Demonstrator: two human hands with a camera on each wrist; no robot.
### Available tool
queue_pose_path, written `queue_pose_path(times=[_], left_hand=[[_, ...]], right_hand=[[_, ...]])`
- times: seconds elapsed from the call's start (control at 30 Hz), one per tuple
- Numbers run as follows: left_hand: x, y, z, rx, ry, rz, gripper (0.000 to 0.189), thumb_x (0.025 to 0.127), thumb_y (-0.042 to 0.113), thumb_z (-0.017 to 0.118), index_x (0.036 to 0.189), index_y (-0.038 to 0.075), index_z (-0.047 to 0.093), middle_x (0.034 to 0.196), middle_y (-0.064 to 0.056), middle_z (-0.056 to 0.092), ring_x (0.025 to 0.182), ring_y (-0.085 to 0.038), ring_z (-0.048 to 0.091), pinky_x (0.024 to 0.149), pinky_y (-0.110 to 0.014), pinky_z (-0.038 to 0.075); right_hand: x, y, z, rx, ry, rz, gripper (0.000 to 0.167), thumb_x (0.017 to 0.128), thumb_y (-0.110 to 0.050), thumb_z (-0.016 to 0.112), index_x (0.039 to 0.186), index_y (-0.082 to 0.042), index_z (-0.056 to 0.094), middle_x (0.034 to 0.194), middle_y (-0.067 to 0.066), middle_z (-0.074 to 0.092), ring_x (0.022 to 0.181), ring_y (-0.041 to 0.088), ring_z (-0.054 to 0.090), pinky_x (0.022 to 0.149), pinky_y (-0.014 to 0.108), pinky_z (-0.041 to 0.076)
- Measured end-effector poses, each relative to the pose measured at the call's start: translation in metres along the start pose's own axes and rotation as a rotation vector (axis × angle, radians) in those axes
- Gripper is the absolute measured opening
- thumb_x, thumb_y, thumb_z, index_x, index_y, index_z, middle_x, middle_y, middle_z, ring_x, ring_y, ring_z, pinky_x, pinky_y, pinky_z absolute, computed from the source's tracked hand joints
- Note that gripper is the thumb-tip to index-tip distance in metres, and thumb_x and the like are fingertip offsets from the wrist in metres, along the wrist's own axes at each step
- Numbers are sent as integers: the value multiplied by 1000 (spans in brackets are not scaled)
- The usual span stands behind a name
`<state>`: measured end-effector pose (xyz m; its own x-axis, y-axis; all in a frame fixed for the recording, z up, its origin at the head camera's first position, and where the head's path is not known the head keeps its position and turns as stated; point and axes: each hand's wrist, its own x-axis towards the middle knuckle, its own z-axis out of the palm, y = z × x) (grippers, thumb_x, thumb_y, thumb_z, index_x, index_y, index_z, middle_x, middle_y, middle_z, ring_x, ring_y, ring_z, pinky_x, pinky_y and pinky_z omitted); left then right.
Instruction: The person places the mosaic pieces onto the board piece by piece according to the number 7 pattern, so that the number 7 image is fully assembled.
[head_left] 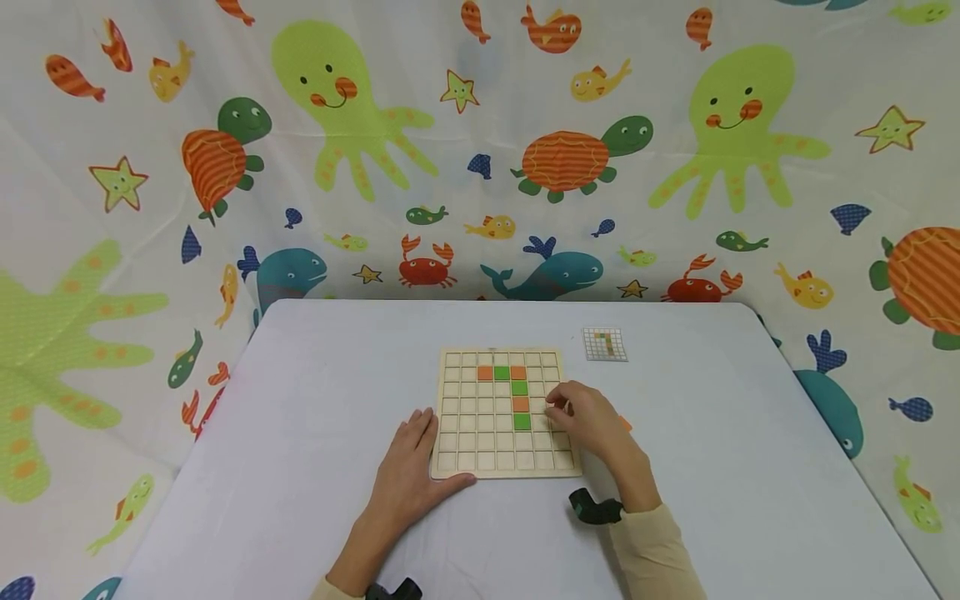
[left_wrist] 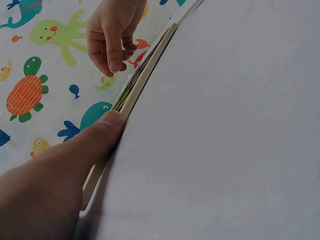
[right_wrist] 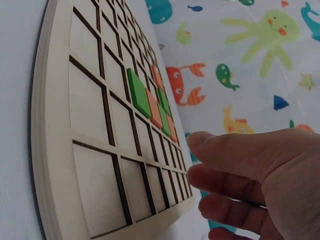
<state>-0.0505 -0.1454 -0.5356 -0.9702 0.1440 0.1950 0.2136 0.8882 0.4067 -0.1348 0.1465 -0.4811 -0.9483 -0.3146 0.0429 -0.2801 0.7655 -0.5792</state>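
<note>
A square wooden grid board (head_left: 468, 437) lies on the table, with three green and three orange square tiles set in its cells. They form a bent line: a short row near the far side, then a column toward the front, ending in a green tile (head_left: 522, 422). My left hand (head_left: 408, 471) rests at the board's near left corner, fingers along the left edge and thumb (left_wrist: 102, 131) on the front edge. Over the board's right side hovers my right hand (head_left: 588, 417); its thumb and fingers (right_wrist: 225, 175) are loosely bent, with nothing visible between them.
Behind the board to the right lies a small printed grid card (head_left: 605, 344) with a coloured pattern. An orange piece (head_left: 626, 423) shows partly from behind my right hand. The white table (head_left: 300, 400) backs onto a curtain (head_left: 480, 83) printed with sea animals.
</note>
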Motion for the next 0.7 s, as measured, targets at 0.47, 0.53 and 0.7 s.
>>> queue_pose_path(times=[0.47, 0.53, 0.7], left_hand=[[0, 0, 1, 20, -5, -3, 113, 72, 75, 72, 148, -3, 44, 157, -18, 43, 149, -34, 36, 124, -47, 30], [0, 0, 1, 20, -4, 0, 113, 72, 75, 72, 149, -3, 44, 157, -18, 42, 149, -34, 36, 124, -48, 30], [0, -1, 1, 26, 4, 8, 113, 72, 76, 71, 148, -4, 45, 156, -18, 43, 149, -33, 37, 124, -47, 30]], right_hand=[[-5, 7, -8, -7, -22, 113, 18, 91, -20, 74, 104, -9, 69, 88, 0, 64, 78, 14, 53, 65, 25, 47], [-6, 9, -9, -11, -17, 109, 18, 91, -21, 75, 103, -9, 69, 89, 0, 64, 78, 14, 53, 65, 25, 47], [-9, 15, -13, -6, -4, 114, 17, 90, -20, 74, 102, -9, 69, 90, 1, 65, 79, 15, 54, 66, 26, 48]])
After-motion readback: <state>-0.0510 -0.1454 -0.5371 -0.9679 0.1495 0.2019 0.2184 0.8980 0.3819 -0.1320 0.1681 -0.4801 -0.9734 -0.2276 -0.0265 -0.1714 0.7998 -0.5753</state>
